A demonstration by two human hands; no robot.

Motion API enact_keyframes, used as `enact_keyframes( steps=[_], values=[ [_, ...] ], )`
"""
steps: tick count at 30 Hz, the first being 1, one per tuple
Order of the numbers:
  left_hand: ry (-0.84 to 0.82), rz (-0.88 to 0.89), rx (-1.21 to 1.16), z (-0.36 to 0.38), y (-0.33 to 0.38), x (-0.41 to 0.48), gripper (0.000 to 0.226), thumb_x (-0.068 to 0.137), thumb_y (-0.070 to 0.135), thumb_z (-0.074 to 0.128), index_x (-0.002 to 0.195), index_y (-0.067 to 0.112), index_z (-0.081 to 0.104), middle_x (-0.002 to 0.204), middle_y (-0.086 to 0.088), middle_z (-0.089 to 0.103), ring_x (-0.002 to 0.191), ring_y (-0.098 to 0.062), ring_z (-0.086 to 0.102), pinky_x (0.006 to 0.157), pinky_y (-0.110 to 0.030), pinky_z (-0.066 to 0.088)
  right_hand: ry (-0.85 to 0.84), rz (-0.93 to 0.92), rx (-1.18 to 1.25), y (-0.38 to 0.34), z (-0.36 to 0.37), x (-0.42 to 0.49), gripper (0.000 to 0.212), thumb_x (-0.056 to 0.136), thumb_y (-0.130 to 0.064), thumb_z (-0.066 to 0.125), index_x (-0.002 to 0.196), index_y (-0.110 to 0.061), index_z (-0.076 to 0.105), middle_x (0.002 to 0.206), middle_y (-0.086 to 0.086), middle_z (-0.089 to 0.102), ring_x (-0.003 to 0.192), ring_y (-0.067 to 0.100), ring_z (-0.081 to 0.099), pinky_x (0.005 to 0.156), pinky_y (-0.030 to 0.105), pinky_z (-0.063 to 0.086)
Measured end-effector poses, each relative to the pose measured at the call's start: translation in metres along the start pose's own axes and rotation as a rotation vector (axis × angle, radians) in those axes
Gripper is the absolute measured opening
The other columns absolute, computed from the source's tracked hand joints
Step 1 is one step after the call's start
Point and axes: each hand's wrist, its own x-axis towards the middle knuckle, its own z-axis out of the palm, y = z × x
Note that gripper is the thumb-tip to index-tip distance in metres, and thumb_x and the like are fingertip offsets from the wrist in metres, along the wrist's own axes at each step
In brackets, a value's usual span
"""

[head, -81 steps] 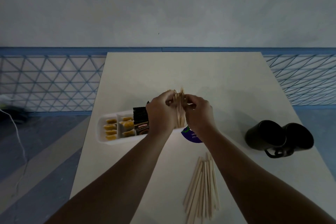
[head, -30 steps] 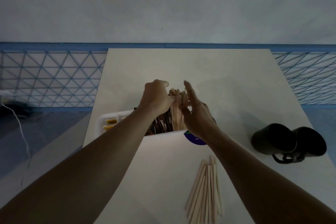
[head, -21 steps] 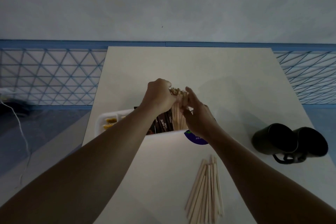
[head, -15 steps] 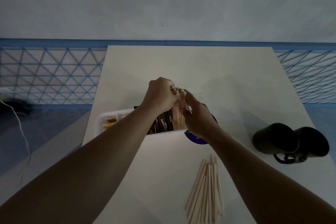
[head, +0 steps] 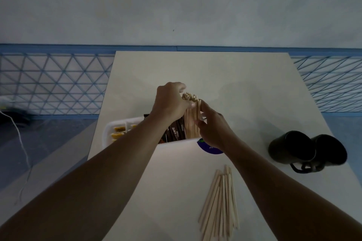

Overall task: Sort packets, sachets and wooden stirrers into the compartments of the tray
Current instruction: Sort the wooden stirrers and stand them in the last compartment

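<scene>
A white compartment tray (head: 106,132) lies on the pale table (head: 215,76). Yellow sachets (head: 118,131) fill its left compartments and dark brown sugar packets (head: 175,132) stand in the middle one. A bundle of wooden stirrers (head: 192,115) stands upright in the right compartment. My left hand (head: 171,101) grips the bundle's top from the left. My right hand (head: 212,126) presses against its right side. A loose pile of stirrers (head: 221,203) lies on the table near me.
Two dark mugs (head: 305,150) lie on their sides at the table's right edge. A purple round lid or label (head: 209,147) shows under my right wrist. Blue lattice panels (head: 54,84) flank the table, and a cable (head: 19,137) trails on the floor at left.
Both hands stay around the upright stirrers in the tray. My right fingers, spread a second ago, have closed in against the bundle.
</scene>
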Motion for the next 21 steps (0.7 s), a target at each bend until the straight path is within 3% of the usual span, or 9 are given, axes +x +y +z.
enact_keyframes(
  steps=[4, 9, 13, 15, 18, 21],
  values=[
    [0.089, 0.056, -0.046, -0.004, 0.009, -0.01, 0.057, 0.078, 0.026, 0.082, 0.13, 0.013, 0.062, 0.127, -0.002, 0.065, 0.1, -0.018, 0.067, 0.09, -0.025, 0.052, 0.001, 0.051, 0.013, 0.007, -0.003, -0.006, 0.062, 0.096, -0.013, 0.06, 0.148, -0.033, 0.032, 0.145, -0.009, 0.052, 0.127, 0.021, 0.053, 0.093, 0.041, 0.05],
    [0.087, 0.126, -0.09, -0.003, 0.023, -0.03, 0.035, 0.08, 0.029, 0.079, 0.112, 0.015, 0.07, 0.096, 0.007, 0.07, 0.078, -0.003, 0.064, 0.063, -0.004, 0.045, 0.018, 0.136, 0.03, 0.016, -0.008, -0.023, 0.066, 0.097, -0.013, 0.058, 0.153, -0.028, 0.027, 0.148, -0.005, 0.049, 0.132, 0.023, 0.049, 0.101, 0.044, 0.049],
    [0.003, 0.102, -0.141, 0.012, 0.026, -0.051, 0.024, 0.08, 0.025, 0.08, 0.099, 0.013, 0.072, 0.083, 0.008, 0.07, 0.065, 0.001, 0.063, 0.068, -0.013, 0.056, 0.073, 0.12, 0.005, 0.027, -0.013, -0.046, 0.06, 0.096, -0.013, 0.059, 0.151, -0.021, 0.035, 0.144, 0.002, 0.054, 0.128, 0.026, 0.053, 0.095, 0.034, 0.049],
    [-0.058, 0.074, -0.146, 0.026, 0.023, -0.065, 0.023, 0.08, 0.024, 0.08, 0.097, 0.012, 0.07, 0.084, 0.005, 0.07, 0.068, -0.002, 0.064, 0.069, -0.015, 0.057, 0.089, 0.128, -0.018, 0.036, -0.013, -0.063, 0.057, 0.095, -0.015, 0.061, 0.148, -0.019, 0.04, 0.141, 0.005, 0.057, 0.122, 0.025, 0.058, 0.09, 0.032, 0.053],
    [-0.157, 0.04, -0.129, 0.05, 0.012, -0.086, 0.029, 0.08, 0.023, 0.08, 0.103, 0.01, 0.068, 0.096, -0.006, 0.072, 0.081, -0.016, 0.07, 0.071, -0.032, 0.062, 0.109, 0.143, -0.042, 0.047, -0.012, -0.087, 0.05, 0.095, -0.018, 0.064, 0.143, -0.015, 0.048, 0.134, 0.008, 0.061, 0.114, 0.023, 0.062, 0.088, 0.032, 0.056],
    [-0.217, 0.009, -0.026, 0.075, 0.0, -0.11, 0.039, 0.079, 0.024, 0.081, 0.111, 0.009, 0.065, 0.11, -0.009, 0.069, 0.099, -0.022, 0.069, 0.083, -0.036, 0.06, 0.139, 0.232, -0.075, 0.057, -0.008, -0.109, 0.046, 0.094, -0.022, 0.066, 0.138, -0.015, 0.054, 0.128, 0.004, 0.065, 0.108, 0.019, 0.063, 0.088, 0.031, 0.053]
  ],
)
